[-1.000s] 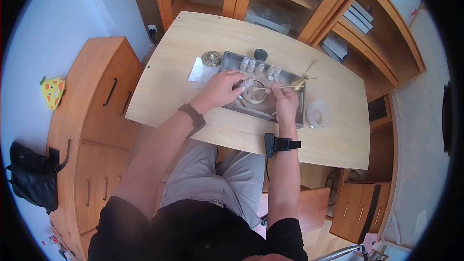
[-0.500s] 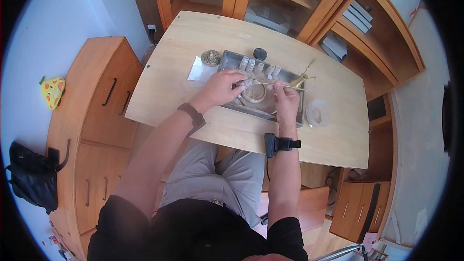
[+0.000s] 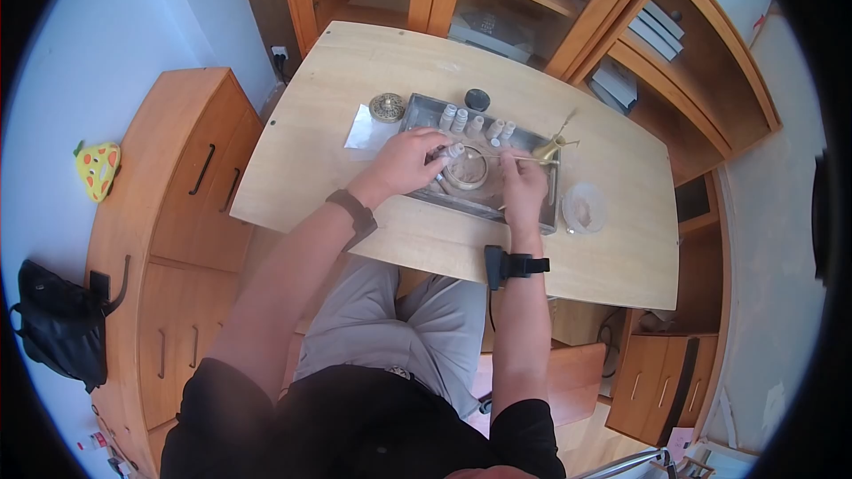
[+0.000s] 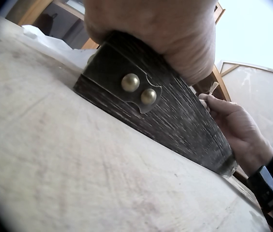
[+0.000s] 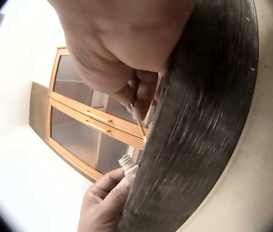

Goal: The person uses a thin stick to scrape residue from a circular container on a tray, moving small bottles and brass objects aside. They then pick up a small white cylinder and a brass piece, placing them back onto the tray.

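My left hand (image 3: 406, 162) grips a small white bottle (image 3: 456, 151) over the left part of a dark wooden tray (image 3: 461, 205). The bottle's ridged neck (image 5: 125, 162) points up in the right wrist view. My right hand (image 3: 524, 184) pinches a thin brass-coloured stick (image 5: 141, 129) over the tray's right part. Its tip points towards the bottle, apart from it. Below and between the hands lies a round brass-coloured ring (image 3: 485, 176) with pale powder inside. In the left wrist view, the tray's outer wall (image 4: 180, 125) hides the bottle.
Several small white bottles (image 3: 461, 120) stand along the tray's back side. A brass vase (image 3: 549, 152) with thin tools stands at the right end. Around the tray are a pierced metal lid (image 3: 387, 107), a white sheet (image 3: 369, 130), a black round lid (image 3: 477, 99) and a clear tub (image 3: 584, 209).
Half a second ago the stick's tip was at the bottle's mouth; now it is apart from it. My right hand has shifted slightly, while my left hand stays in place with the bottle.
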Motion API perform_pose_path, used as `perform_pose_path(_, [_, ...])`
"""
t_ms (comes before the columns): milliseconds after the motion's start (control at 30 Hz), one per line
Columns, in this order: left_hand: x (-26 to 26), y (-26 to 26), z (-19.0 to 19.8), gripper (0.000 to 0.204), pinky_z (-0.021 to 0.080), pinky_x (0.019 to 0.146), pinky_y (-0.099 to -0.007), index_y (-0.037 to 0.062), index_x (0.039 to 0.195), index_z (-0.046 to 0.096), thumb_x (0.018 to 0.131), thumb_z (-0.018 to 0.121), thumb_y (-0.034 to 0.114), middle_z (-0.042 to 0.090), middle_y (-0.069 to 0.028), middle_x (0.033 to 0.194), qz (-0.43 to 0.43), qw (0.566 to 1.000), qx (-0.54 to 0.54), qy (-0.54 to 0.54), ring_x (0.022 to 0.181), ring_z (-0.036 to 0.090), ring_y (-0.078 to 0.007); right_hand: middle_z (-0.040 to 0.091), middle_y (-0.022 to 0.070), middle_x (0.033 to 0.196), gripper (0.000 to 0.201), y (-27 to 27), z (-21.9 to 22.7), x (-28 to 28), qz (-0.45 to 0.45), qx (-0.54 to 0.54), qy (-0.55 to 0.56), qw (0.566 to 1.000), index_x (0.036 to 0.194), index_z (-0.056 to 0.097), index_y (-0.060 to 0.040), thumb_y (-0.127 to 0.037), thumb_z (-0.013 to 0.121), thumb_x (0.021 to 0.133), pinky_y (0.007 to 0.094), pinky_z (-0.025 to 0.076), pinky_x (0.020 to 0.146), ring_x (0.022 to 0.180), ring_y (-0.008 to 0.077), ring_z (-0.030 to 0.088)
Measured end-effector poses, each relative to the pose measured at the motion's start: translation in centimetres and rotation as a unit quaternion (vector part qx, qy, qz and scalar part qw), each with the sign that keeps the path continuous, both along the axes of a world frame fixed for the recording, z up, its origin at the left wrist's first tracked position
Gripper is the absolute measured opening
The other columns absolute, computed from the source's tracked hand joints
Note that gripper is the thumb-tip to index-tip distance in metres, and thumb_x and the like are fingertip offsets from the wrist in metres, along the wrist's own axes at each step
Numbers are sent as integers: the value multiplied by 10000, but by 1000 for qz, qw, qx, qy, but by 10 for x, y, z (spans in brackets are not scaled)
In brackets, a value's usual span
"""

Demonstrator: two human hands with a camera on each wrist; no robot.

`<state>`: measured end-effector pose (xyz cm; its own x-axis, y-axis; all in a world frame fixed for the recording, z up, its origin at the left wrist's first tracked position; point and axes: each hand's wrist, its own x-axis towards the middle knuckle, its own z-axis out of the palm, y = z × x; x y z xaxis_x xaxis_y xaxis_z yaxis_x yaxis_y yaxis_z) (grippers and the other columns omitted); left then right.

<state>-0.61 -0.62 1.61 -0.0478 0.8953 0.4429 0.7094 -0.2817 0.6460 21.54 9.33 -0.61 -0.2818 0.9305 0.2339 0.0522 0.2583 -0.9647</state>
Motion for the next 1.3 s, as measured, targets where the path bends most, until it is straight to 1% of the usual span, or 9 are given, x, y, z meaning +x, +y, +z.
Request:
perform_pose_path(67, [0, 0, 1, 304, 569, 789, -407, 34, 1156, 717, 873, 711, 145, 703, -153, 1032, -1, 1000, 3, 1, 855, 693, -321, 667, 9, 788, 249, 1, -1, -4, -27, 75, -98, 992, 943, 759, 14, -194, 644, 1017, 291, 462, 625, 694, 103, 573])
perform_pose_path(367, [0, 0, -2, 301, 566, 775, -394, 30, 1148, 707, 862, 721, 123, 691, -152, 1016, 2, 1000, 10, 9, 848, 694, -313, 758, 106, 864, 255, -10, 16, -5, 55, 13, -121, 991, 818, 752, 36, -159, 689, 969, 308, 514, 757, 789, 154, 670])
perform_pose_path(467, [-1, 0, -3, 299, 566, 774, -394, 32, 1146, 706, 863, 725, 127, 691, -151, 1015, 4, 1000, 13, 10, 846, 692, -314, 760, 84, 855, 224, -7, 9, -5, 67, 16, -110, 992, 862, 763, 28, -153, 691, 972, 292, 507, 715, 755, 128, 655])
perform_pose_path(567, [0, 1, -3, 297, 565, 773, -394, 33, 1143, 707, 864, 728, 129, 691, -151, 1015, 5, 1000, 13, 5, 847, 691, -313, 760, 65, 850, 202, -4, 2, -5, 104, -35, -16, 994, 929, 764, 23, -151, 680, 987, 280, 488, 684, 745, 110, 639])
perform_pose_path(767, [0, 0, -1, 295, 566, 780, -389, 33, 1142, 708, 865, 730, 130, 693, -147, 1018, 5, 1000, 3, 9, 852, 692, -310, 760, 35, 859, 184, -2, 6, -1, 55, -86, 15, 995, 966, 762, 2, -146, 661, 1005, 250, 476, 704, 758, 77, 622])
perform_pose_path(867, [0, 0, 0, 294, 568, 783, -387, 32, 1143, 711, 864, 730, 124, 695, -147, 1020, 4, 1000, 4, 6, 857, 694, -308, 731, 13, 841, 184, -6, 14, 1, 45, -69, 36, 996, 985, 739, -18, -173, 646, 1023, 213, 396, 601, 669, 39, 537])
perform_pose_path(1067, [1, -1, 0, 295, 570, 788, -385, 31, 1145, 717, 861, 729, 111, 697, -144, 1025, 1, 1000, 6, 1, 865, 697, -304, 721, -21, 852, 169, -5, 8, 0, 43, -68, 125, 989, 1016, 744, -48, -192, 655, 1030, 194, 324, 565, 633, 6, 460])
perform_pose_path(1167, [1, 0, -2, 299, 572, 789, -384, 32, 1148, 720, 861, 729, 111, 700, -143, 1036, -1, 1000, 10, 2, 863, 699, -304, 776, 73, 969, 179, -6, 11, 2, 57, -79, 118, 988, 1092, 747, 6, -127, 644, 1031, 253, 501, 832, 868, 98, 655])
perform_pose_path(1300, [0, 0, -1, 301, 574, 794, -383, 34, 1151, 725, 860, 730, 114, 705, -143, 1049, -2, 1000, 9, 3, 864, 701, -306, 775, 77, 998, 189, -9, 15, 0, 100, -24, 91, 991, 1130, 743, 4, -122, 644, 1030, 253, 504, 850, 884, 102, 663])
